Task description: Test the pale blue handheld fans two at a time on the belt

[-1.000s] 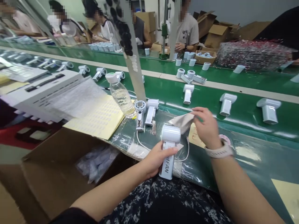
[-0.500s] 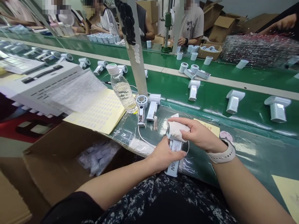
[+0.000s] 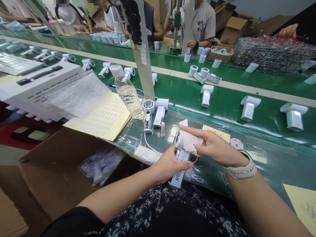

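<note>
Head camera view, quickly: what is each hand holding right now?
Left hand: closed, holding a white handheld fan by its body.
Right hand: closed, holding a beige cloth against the fan's head.

Two hands (image 3: 170, 164) (image 3: 212, 146), one held fan (image 3: 178, 177), one cloth (image 3: 190, 140).

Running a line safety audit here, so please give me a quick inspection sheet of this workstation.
Surface: green conveyor belt, with a clear plastic sheet over its near side.
Job's things: white handheld fan; beige cloth over its head.
Clutter: water bottle, yellow label sheet, two more fan parts beside the bottle.
Hands: left hand grips the fan body; right hand holds the cloth against the fan head.
Cables: one white cable lies on the plastic sheet; its ends are hidden.
Surroundings: open cardboard box at left, holding bagged items; co-worker across the belt.
</note>
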`<state>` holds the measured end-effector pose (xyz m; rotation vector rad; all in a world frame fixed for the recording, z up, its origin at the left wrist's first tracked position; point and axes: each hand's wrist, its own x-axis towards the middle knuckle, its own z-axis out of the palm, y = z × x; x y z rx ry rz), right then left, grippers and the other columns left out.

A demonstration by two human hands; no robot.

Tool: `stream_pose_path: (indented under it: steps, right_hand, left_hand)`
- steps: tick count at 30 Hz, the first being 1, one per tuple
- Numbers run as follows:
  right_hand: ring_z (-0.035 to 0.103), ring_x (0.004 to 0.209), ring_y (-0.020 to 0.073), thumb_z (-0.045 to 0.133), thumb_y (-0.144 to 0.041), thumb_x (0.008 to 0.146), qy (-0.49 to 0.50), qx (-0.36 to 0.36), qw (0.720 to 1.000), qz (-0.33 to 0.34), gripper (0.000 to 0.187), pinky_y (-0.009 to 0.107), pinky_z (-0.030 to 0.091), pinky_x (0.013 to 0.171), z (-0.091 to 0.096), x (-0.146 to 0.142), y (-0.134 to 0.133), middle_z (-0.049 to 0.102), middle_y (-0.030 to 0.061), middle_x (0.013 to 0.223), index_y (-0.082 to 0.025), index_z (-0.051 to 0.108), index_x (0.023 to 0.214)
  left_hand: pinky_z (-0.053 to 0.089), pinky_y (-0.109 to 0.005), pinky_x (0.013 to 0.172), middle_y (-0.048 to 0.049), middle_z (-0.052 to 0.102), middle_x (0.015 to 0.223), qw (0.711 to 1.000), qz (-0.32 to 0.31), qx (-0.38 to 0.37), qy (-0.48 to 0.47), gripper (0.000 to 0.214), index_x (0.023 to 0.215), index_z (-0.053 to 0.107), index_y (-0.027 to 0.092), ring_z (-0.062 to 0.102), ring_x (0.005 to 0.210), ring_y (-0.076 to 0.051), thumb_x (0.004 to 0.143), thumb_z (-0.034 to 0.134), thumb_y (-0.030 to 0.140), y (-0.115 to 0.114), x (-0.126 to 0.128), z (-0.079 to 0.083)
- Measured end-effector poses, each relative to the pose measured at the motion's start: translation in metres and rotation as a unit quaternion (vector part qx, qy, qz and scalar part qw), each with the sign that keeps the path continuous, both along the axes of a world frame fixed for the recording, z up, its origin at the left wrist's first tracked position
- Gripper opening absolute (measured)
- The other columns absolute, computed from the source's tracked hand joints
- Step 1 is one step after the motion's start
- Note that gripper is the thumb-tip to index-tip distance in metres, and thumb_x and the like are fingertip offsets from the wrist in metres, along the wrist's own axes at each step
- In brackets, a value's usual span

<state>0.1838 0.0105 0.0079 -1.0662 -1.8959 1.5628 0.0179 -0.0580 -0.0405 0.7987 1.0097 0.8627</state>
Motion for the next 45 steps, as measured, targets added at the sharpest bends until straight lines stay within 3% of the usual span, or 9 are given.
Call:
stream_pose_path:
  steps: [13,20,23,28,32,35,39,42,45]
  right_hand:
    - [0.062,0.113,0.0275,0.068,-0.032,0.081,0.055,0.084,0.981,-0.167,0.026,0.044,0.048,0.098,-0.021,-0.039,-0.017,0.070,0.0079,0.116,-0.026,0.080,0.103]
    - [0.062,0.075,0.0228,0.063,-0.036,0.084,0.016,0.033,0.994,-0.102,0.024,0.037,0.050,0.071,-0.015,-0.048,0.016,0.069,0.0037,0.072,-0.021,0.072,0.067]
    - [0.063,0.066,0.0213,0.060,-0.037,0.084,0.025,-0.017,0.996,-0.089,0.023,0.034,0.050,0.062,-0.010,-0.051,0.035,0.072,0.0049,0.073,-0.018,0.074,0.080]
    - [0.064,0.115,0.0256,0.057,-0.024,0.080,0.067,-0.055,0.994,-0.070,0.063,0.040,0.053,0.092,-0.005,-0.034,0.054,0.067,0.0099,0.132,-0.023,0.053,0.142]
    - [0.054,0.132,0.0249,0.063,-0.028,0.079,0.004,-0.018,0.993,-0.112,0.060,0.039,0.048,0.104,-0.019,0.021,0.072,0.061,0.0041,0.142,-0.032,0.058,0.138]
    - [0.060,0.122,0.0285,0.066,-0.027,0.080,-0.157,0.064,0.921,-0.352,0.044,0.042,0.050,0.100,-0.039,0.085,0.091,0.066,0.0085,0.132,-0.025,0.069,0.124]
    - [0.037,0.140,0.0390,0.062,-0.021,0.088,-0.304,0.107,0.731,-0.602,0.038,0.060,0.031,0.112,-0.064,0.176,0.104,0.042,0.0209,0.151,-0.010,0.064,0.124]
    - [0.037,0.140,0.0349,0.065,-0.028,0.093,-0.377,0.117,0.621,-0.677,0.035,0.060,0.032,0.113,-0.078,0.228,0.107,0.039,0.0113,0.155,-0.019,0.061,0.127]
    - [0.048,0.132,0.0303,0.063,-0.030,0.096,-0.426,0.154,0.596,-0.663,0.032,0.055,0.040,0.109,-0.082,0.262,0.110,0.046,0.0097,0.150,-0.024,0.061,0.127]
  left_hand:
    - [0.046,-0.036,0.094,-0.0099,0.069,0.113,0.998,0.037,0.029,0.042,0.058,0.114,0.058,0.015,0.062,0.107,-0.027,0.063,0.083,0.026,0.001,0.008,-0.002]
    - [0.044,-0.028,0.073,0.0014,0.061,0.078,0.997,0.078,-0.010,0.020,0.047,0.093,0.060,0.016,0.055,0.075,-0.016,0.058,0.087,0.031,-0.004,0.010,-0.003]
    - [0.044,-0.029,0.077,0.0006,0.062,0.081,0.996,0.084,-0.025,0.002,0.052,0.095,0.060,0.016,0.056,0.078,-0.016,0.055,0.090,0.033,-0.006,0.007,-0.002]
    - [0.046,-0.032,0.084,-0.0032,0.067,0.089,0.997,0.075,-0.035,-0.001,0.057,0.097,0.062,0.016,0.060,0.085,-0.019,0.054,0.091,0.039,-0.006,0.004,-0.003]
    - [0.047,-0.034,0.088,-0.0065,0.069,0.097,0.997,0.066,-0.021,0.038,0.059,0.101,0.062,0.016,0.063,0.093,-0.023,0.056,0.089,0.043,-0.004,0.001,-0.005]
    - [0.048,-0.036,0.091,-0.0086,0.070,0.101,0.994,0.039,-0.010,0.101,0.062,0.105,0.060,0.015,0.064,0.097,-0.026,0.058,0.086,0.048,-0.002,-0.004,-0.007]
    - [0.048,-0.040,0.093,-0.0110,0.071,0.104,0.988,0.016,-0.013,0.156,0.069,0.105,0.060,0.015,0.064,0.102,-0.030,0.057,0.081,0.060,0.002,-0.012,-0.013]
    - [0.049,-0.040,0.092,-0.0114,0.072,0.105,0.985,0.000,-0.010,0.173,0.074,0.106,0.061,0.016,0.065,0.102,-0.032,0.057,0.077,0.068,0.002,-0.016,-0.018]
    - [0.049,-0.039,0.091,-0.0109,0.072,0.105,0.983,0.008,-0.003,0.185,0.075,0.108,0.062,0.016,0.064,0.101,-0.031,0.059,0.074,0.072,-0.001,-0.017,-0.019]
